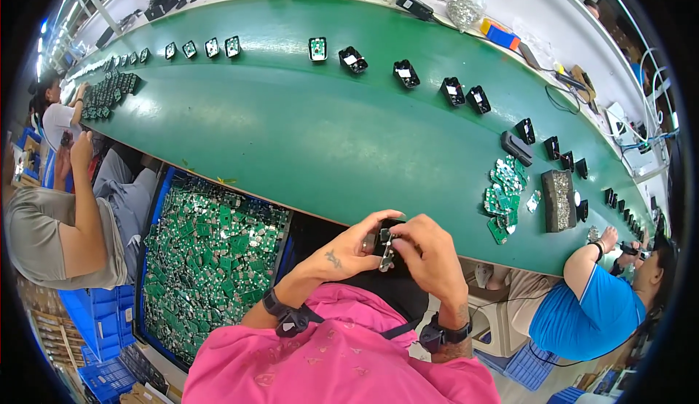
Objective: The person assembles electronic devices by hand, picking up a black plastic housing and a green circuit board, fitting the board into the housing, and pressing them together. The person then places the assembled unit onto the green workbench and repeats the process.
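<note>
My left hand [348,255] is closed around a small black plastic housing [394,223], held up over my lap by the table's near edge. My right hand [435,260] meets it from the other side, thumb and fingers pinched at a small circuit board [386,249] with shiny metal parts. The board is at the housing's opening; how far it sits inside is hidden by my fingers. Both wrists carry dark straps with small devices.
Along the green table [284,134] runs a row of black housings [451,92], some holding boards. To the right lie loose circuit boards [504,193], a black oblong case [516,147] and a parts-filled block [558,201]. A large bin of boards [218,258] stands at left; co-workers sit both sides.
</note>
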### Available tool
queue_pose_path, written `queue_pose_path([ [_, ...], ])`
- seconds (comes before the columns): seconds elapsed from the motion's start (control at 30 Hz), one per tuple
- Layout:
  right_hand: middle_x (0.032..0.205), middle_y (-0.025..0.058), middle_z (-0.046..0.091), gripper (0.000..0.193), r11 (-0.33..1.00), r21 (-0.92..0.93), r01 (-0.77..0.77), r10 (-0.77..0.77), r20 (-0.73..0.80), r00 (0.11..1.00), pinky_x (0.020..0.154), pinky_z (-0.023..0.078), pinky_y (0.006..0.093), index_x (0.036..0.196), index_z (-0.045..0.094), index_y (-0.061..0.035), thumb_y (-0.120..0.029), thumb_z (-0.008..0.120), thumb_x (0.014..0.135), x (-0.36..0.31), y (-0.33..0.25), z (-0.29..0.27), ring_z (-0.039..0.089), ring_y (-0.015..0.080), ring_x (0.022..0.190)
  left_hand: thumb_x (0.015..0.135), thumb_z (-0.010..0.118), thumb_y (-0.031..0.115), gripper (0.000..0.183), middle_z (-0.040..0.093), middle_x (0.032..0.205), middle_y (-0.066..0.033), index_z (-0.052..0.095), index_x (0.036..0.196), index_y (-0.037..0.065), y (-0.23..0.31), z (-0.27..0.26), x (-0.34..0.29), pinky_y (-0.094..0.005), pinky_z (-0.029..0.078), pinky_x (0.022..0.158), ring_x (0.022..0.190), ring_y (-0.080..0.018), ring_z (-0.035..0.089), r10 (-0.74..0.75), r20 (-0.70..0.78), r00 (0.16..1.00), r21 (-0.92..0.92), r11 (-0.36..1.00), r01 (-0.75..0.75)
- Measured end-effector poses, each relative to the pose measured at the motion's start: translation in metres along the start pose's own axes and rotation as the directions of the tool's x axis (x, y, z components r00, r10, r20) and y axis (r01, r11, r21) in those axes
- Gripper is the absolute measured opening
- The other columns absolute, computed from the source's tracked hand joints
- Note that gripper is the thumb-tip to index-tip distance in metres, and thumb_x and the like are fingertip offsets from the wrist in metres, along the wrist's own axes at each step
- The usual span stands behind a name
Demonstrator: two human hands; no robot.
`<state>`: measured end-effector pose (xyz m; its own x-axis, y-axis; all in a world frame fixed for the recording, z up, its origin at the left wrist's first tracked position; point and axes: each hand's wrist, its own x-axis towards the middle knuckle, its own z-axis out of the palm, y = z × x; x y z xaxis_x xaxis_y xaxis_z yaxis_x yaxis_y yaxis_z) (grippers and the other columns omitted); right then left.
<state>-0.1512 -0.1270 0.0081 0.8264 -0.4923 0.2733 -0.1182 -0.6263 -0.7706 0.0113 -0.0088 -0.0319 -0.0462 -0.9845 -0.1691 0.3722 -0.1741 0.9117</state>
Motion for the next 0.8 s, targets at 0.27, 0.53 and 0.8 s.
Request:
queue_pose_path([
  [0.27, 0.069, -0.0002, 0.062, 0.018, 0.810, 0.395, -0.433, 0.509, -0.106, 0.855, 0.051, 0.040, 0.0229, 0.090, 0.067, 0.0047, -0.012, 0.069, 0.095, -0.008, 0.010, 0.005, 0.052, 0.0027, 0.061, 0.082, 0.060, -0.005, 0.087, 0.051, 0.128, -0.0106, 0.021, 0.158, 0.011, 0.006, 0.006, -0.001, -0.0297, 0.053, 0.081, 0.104, -0.0178, 0.062, 0.065, 0.014, 0.998, -0.097, 0.993, -0.063],
  [0.53, 0.074, 0.0007, 0.063, 0.012, 0.916, 0.296, -0.271, 0.376, -0.395, 0.838, 0.051, 0.041, 0.0200, 0.098, 0.068, 0.0048, -0.007, 0.069, 0.094, -0.022, 0.007, 0.036, 0.055, 0.0047, 0.059, 0.095, 0.056, 0.003, 0.065, 0.059, 0.115, -0.0071, 0.034, 0.155, 0.010, 0.005, 0.011, -0.001, -0.0269, 0.052, 0.068, 0.085, -0.0116, 0.059, 0.053, -0.171, 0.984, 0.290, 0.957, -0.001],
  [0.8, 0.074, 0.0022, 0.063, 0.011, 0.898, 0.328, -0.294, 0.399, -0.321, 0.859, 0.053, 0.043, 0.0204, 0.098, 0.073, 0.0037, -0.002, 0.073, 0.088, -0.018, -0.010, 0.047, 0.057, 0.0043, 0.061, 0.089, 0.057, -0.001, 0.067, 0.061, 0.090, -0.0082, 0.040, 0.153, 0.010, 0.008, 0.026, -0.001, -0.0262, 0.042, 0.058, 0.063, -0.0091, 0.045, 0.321, -0.226, 0.920, 0.609, 0.784, -0.124],
])
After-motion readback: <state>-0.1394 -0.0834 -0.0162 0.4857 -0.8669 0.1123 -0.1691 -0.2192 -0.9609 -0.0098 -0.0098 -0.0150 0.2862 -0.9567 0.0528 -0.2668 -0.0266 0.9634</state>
